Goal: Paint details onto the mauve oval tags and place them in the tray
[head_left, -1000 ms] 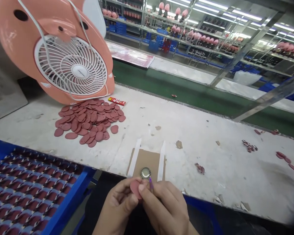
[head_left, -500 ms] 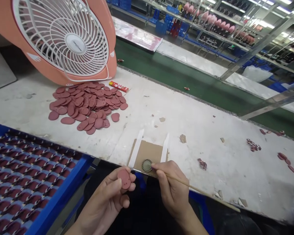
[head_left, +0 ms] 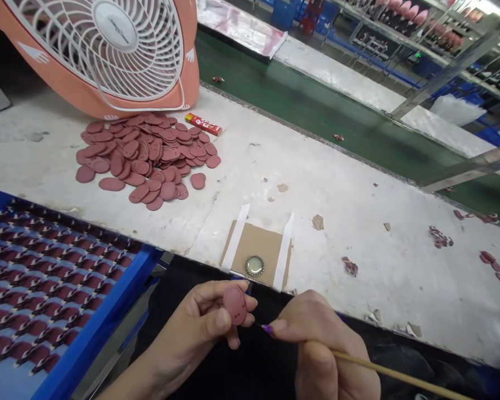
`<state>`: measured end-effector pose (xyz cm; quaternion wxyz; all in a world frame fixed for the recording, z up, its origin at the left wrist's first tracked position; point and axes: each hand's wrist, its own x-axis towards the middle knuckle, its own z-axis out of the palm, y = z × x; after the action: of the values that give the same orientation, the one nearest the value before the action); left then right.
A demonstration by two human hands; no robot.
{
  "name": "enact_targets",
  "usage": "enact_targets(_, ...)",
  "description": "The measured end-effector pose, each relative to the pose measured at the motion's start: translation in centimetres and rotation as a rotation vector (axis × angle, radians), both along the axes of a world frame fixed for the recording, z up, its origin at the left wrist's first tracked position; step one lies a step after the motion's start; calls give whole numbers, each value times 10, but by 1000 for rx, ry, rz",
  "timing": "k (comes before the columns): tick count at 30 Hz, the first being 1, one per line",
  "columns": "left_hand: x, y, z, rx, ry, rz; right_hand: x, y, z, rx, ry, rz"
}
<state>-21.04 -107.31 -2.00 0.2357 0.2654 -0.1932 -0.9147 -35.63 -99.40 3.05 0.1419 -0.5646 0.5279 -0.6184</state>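
My left hand (head_left: 204, 322) pinches a dull-red oval disc (head_left: 235, 305) between thumb and fingers. My right hand (head_left: 323, 350) grips a thin wooden stick (head_left: 400, 378), whose purple tip (head_left: 267, 329) sits a short way below the disc, apart from it. A metal bottle cap (head_left: 255, 266) lies on a cardboard square (head_left: 270, 247) held down by white strips, just beyond both hands. Neither hand touches the cap.
A heap of similar red discs (head_left: 145, 161) lies on the white-stained workbench (head_left: 241, 166), with a red-and-white packet (head_left: 203, 124) beside it. A salmon-pink fan (head_left: 104, 50) stands behind them. A blue tray (head_left: 58, 283) of rows of red pieces sits at lower left.
My right hand has drawn back from the bottle cap towards the disc, bringing the stick's tip near it. My left hand has moved closer, and the view has tilted downward.
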Motion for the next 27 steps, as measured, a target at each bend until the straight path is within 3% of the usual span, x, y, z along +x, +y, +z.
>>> enact_targets(7,-1,1,2,-14,14,-16,11,-7,3,7,15,-28)
enact_targets(17,1,4,5,-17,10,1,9,-5,5,36,31,44)
enact_targets(20,3,2,6,-3,-60,13,1,-2,-4,-29,46,-48)
enact_targets(25,8,-3,3,4,-140,26,-19,-10,-30,179,297,-136)
enact_targets(27,8,-4,2,0,-155,24,-23,-15,-39,198,329,-148)
